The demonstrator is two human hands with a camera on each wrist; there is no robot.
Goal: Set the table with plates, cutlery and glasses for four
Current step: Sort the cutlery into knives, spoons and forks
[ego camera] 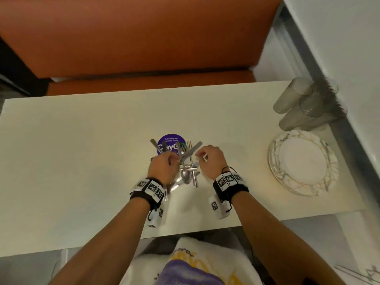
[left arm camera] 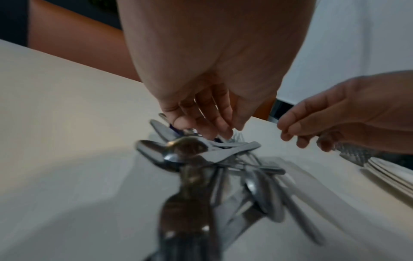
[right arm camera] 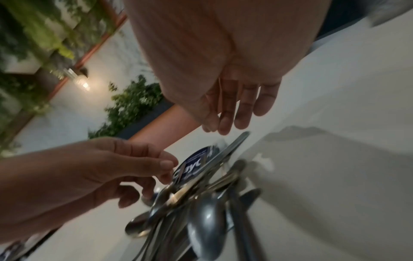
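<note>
The left hand (ego camera: 162, 166) gripped a bundle of silver metal cutlery (ego camera: 186, 161) mid-table; the right hand (ego camera: 210, 159) hovered beside it, fingers loosely curled, holding nothing; bare cream tabletop (ego camera: 82, 140) lay leftward.

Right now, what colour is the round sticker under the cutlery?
Purple with white lettering; the sticker shows best in the head view.

an orange upholstered bench (ego camera: 131, 33) stands behind the pale table (ego camera: 82, 140); green plants (right arm camera: 134, 104) and a lit lamp (right arm camera: 83, 83) line a white wall.
</note>
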